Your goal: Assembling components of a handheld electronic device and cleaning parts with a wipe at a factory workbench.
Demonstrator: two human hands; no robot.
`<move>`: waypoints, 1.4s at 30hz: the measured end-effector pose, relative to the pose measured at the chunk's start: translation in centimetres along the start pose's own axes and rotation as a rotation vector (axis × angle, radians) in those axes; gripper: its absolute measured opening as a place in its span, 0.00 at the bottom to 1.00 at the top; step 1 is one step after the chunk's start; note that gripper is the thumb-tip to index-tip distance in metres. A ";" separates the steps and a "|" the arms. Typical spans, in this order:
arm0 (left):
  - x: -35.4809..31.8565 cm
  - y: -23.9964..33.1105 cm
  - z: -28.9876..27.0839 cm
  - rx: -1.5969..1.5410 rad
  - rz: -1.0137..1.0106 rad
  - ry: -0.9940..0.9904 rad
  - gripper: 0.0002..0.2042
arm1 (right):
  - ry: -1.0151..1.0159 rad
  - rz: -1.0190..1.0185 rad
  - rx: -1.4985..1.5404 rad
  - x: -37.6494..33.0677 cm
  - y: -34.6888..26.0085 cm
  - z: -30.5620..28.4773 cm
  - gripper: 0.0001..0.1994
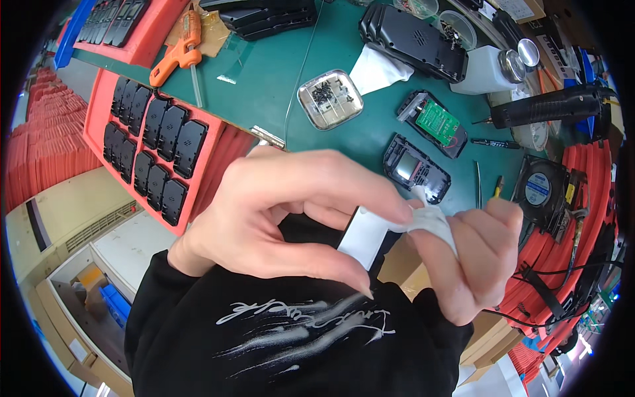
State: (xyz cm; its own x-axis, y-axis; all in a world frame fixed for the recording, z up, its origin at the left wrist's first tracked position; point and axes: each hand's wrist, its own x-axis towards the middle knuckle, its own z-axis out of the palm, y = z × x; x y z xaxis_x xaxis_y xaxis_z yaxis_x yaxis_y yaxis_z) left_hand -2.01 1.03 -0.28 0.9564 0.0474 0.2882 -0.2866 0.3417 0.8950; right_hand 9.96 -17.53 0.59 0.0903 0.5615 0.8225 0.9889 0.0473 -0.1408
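My left hand (284, 218) is raised close to the camera and pinches a small flat rectangular part (362, 237) with a pale face and dark edges between thumb and fingers. My right hand (473, 258) holds a crumpled white cloth (433, 221) pressed against the upper right end of that part. Both black sleeves come in from the lower edge. On the green mat (278, 73) beyond the hands lie an open black device shell with a small screen (415, 169) and another with a green circuit board (433, 124).
A red tray of black covers (153, 142) lies at left, an orange glue gun (177, 49) above it. A clear box of screws (329, 99), white cloth (374, 69), large black housing (413, 40), white dispenser bottle (486, 69), black power tool (552, 106) and small fan (539, 188) surround the mat.
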 end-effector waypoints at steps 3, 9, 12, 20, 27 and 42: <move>0.5 0.8 0.0 0.009 -0.074 -0.039 0.32 | -0.086 0.096 0.067 0.5 -0.1 -0.8 0.17; 0.4 0.7 0.1 -0.046 -0.135 -0.002 0.34 | -0.121 0.175 0.163 0.5 0.1 -0.8 0.17; 0.4 0.8 0.3 -0.052 -0.154 0.018 0.36 | -0.140 0.153 0.159 0.6 0.2 -1.0 0.17; 0.0 0.9 0.6 0.067 -0.070 0.075 0.36 | -0.139 0.153 0.143 0.8 0.1 -1.0 0.16; 0.3 1.1 0.6 0.076 -0.183 0.035 0.36 | -0.163 0.169 0.146 0.8 0.1 -1.3 0.18; 0.4 1.2 2.0 -0.285 -0.297 0.251 0.27 | -0.144 0.062 0.010 0.1 -0.3 -1.1 0.19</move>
State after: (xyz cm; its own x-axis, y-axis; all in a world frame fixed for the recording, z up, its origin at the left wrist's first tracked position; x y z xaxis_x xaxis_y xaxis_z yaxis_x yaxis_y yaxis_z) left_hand -2.07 -0.42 1.55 0.9886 0.1219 -0.0883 -0.0058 0.6171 0.7869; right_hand 9.78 -18.40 1.30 0.1328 0.6764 0.7245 0.9806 0.0165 -0.1951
